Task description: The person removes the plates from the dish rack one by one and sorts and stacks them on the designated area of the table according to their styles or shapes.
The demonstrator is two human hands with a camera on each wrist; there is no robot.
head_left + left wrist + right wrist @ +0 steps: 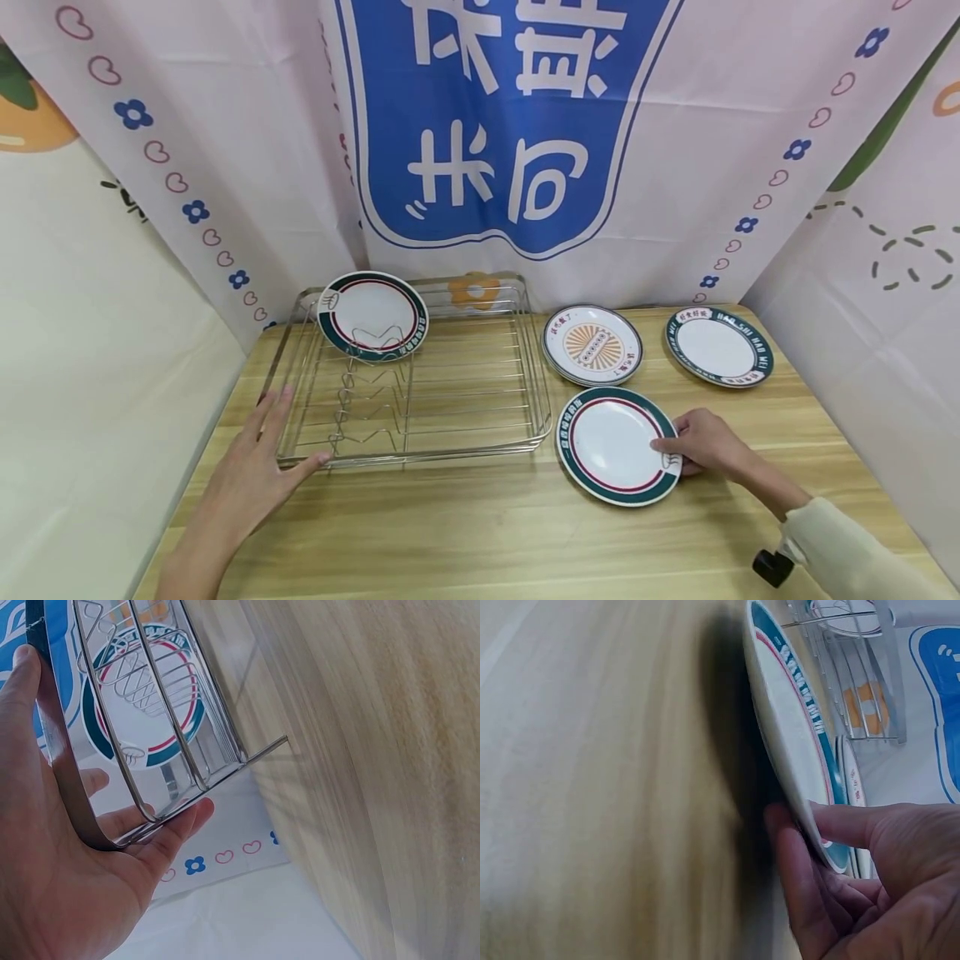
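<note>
In the head view, my right hand (705, 442) pinches the right edge of a white plate (615, 450) with a green rim and red ring. Its thumb lies on top and its fingers are underneath. The right wrist view shows this plate (791, 727) tilted, casting a shadow on the wood. My left hand (251, 471) rests at the front left corner of a wire dish rack (465, 454), thumb along the front rail, fingers spread along the left side. Another green-rimmed plate (372, 317) leans in the rack's back left part, behind wavy wire dividers (367, 408).
A small stack of white plates (592, 343) with an orange sunburst stands right of the rack. Farther right sits a green-rimmed plate (720, 346) with lettering. Printed cloth (637, 208) hangs behind the wooden table (465, 533) and along both sides.
</note>
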